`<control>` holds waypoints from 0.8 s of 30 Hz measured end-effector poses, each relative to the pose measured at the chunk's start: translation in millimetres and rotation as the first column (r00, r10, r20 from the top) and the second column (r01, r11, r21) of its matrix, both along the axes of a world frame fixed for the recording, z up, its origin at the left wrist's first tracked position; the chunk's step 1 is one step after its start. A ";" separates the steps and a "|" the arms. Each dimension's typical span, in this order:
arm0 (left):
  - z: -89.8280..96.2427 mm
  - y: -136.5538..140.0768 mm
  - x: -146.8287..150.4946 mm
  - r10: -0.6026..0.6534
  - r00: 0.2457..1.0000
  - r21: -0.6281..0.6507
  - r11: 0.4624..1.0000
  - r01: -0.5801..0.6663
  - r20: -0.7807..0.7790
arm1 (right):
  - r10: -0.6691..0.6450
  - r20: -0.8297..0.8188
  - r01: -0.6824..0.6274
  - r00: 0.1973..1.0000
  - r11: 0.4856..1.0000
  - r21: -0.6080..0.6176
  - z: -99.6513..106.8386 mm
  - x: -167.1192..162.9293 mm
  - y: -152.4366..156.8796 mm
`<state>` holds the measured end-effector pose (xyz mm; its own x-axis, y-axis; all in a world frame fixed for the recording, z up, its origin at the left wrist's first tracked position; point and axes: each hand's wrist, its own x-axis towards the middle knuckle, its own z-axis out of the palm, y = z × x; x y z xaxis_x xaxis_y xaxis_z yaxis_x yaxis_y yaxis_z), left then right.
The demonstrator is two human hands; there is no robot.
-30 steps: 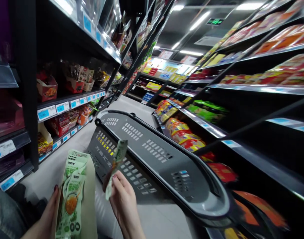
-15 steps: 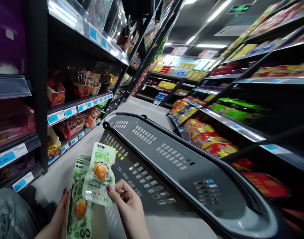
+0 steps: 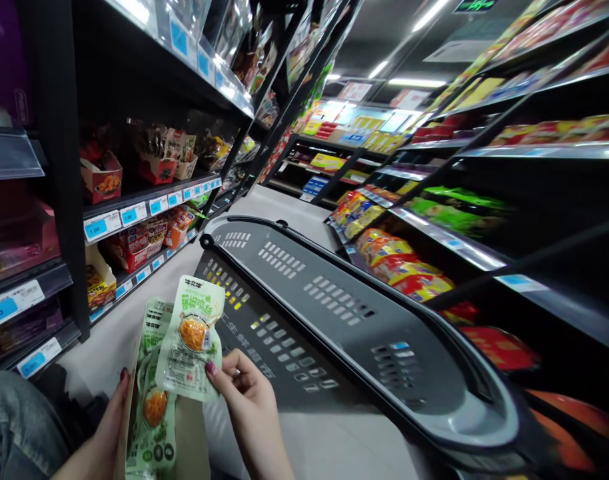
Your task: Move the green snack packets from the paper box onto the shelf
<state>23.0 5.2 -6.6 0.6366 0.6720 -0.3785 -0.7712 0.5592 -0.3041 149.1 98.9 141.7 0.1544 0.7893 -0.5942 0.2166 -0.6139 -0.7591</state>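
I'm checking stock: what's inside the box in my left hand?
The box in your left hand holds overlapping green packets. The packet in your right hand covers part; what lies beneath can't be seen.

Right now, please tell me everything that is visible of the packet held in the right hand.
The pale green packet looks like glossy plastic film. Near its top is dark lettering, then larger green characters, a picture of orange food and small print. It leans slightly, printed face toward the viewer. The right hand pinches its lower right edge, thumb in front. In view it overlaps the open box of similar packets; whether it touches them cannot be told.
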 end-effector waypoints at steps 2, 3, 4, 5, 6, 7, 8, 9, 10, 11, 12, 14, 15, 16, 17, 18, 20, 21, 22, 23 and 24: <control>5.6 0.5 -2.3 -0.047 0.999 -0.041 0.998 0.048 0.016 | 0.000 0.007 0.000 1.000 1.000 0.011 -0.1 -0.4 -0.3; 7.8 0.7 -3.5 -0.070 0.997 -0.060 0.996 0.071 0.024 | -0.001 0.007 0.001 1.000 1.000 0.011 -0.3 -0.4 -0.6; 9.5 0.7 -4.5 -0.084 0.996 -0.075 0.993 0.085 0.026 | -0.001 0.006 0.001 1.000 1.000 0.010 -0.7 -0.3 -1.0; 10.8 0.7 -5.3 -0.089 0.996 -0.093 0.992 0.091 0.022 | -0.003 0.004 0.003 1.000 1.000 0.008 -1.1 0.0 -1.4; 11.8 0.8 -5.8 -0.099 0.995 -0.109 0.989 0.101 0.018 | -0.005 0.001 0.005 1.000 1.000 0.006 -1.5 0.5 -1.8; 12.7 0.8 -6.1 -0.107 0.994 -0.121 0.987 0.108 0.013 | -0.009 -0.002 0.009 1.000 1.000 0.007 -1.7 1.1 -2.1; 13.6 0.9 -6.2 -0.116 0.993 -0.131 0.985 0.116 0.007 | -0.012 -0.005 0.012 1.000 1.000 0.010 -1.7 1.7 -2.2; 14.9 1.0 -6.2 -0.120 0.993 -0.137 0.983 0.119 -0.001 | -0.014 -0.008 0.014 1.000 1.000 0.012 -1.6 2.2 -2.2; 16.3 1.1 -6.3 -0.124 0.992 -0.137 0.983 0.121 -0.008 | -0.015 -0.011 0.015 1.000 1.000 0.016 -1.4 2.6 -2.1; 17.9 1.2 -6.4 -0.124 0.992 -0.131 0.984 0.122 -0.014 | -0.015 -0.014 0.015 1.000 1.000 0.019 -1.3 2.6 -1.9; 19.3 1.3 -6.5 -0.121 0.992 -0.121 0.986 0.117 -0.023 | -0.013 -0.016 0.014 1.000 1.000 0.022 -1.5 2.3 -1.9; 20.5 1.0 -6.9 -0.114 0.993 -0.103 0.989 0.110 -0.034 | -0.007 -0.019 0.008 1.000 1.000 0.023 -2.5 0.8 -2.6; 20.0 0.6 -7.0 -0.112 0.993 -0.097 0.989 0.108 -0.033 | -0.004 -0.018 0.004 1.000 1.000 0.026 -3.1 0.1 -3.3; 18.8 0.1 -6.9 -0.114 0.993 -0.102 0.989 0.110 -0.036 | 0.002 -0.013 -0.002 1.000 1.000 0.027 -3.1 -0.1 -4.1; 17.1 -0.5 -6.8 -0.121 0.992 -0.118 0.986 0.116 -0.041 | 0.010 0.001 -0.010 1.000 0.999 0.030 -2.1 0.6 -4.5; 15.3 -1.1 -6.6 -0.139 0.989 -0.143 0.981 0.131 -0.047 | 0.013 0.031 -0.014 0.999 0.999 0.045 0.5 2.6 -3.9; 12.7 -1.9 -6.3 -0.168 0.982 -0.198 0.969 0.150 -0.080 | -0.039 0.167 0.013 0.985 0.988 0.156 12.6 11.8 2.4; 12.6 -1.9 -6.5 -0.177 0.979 -0.219 0.964 0.152 -0.099 | -0.111 0.262 0.040 0.959 0.964 0.263 22.5 19.1 9.3; 13.3 -1.6 -6.8 -0.183 0.977 -0.232 0.960 0.153 -0.111 | -0.209 0.359 0.059 0.910 0.921 0.386 34.6 27.9 19.1; 14.7 -1.0 -7.4 -0.183 0.976 -0.237 0.959 0.152 -0.114 | -0.326 0.444 0.057 0.835 0.854 0.518 48.3 37.9 31.8; 16.5 -0.2 -8.3 -0.181 0.977 -0.237 0.960 0.152 -0.109 | -0.397 0.515 0.026 0.759 0.810 0.586 62.6 48.6 47.2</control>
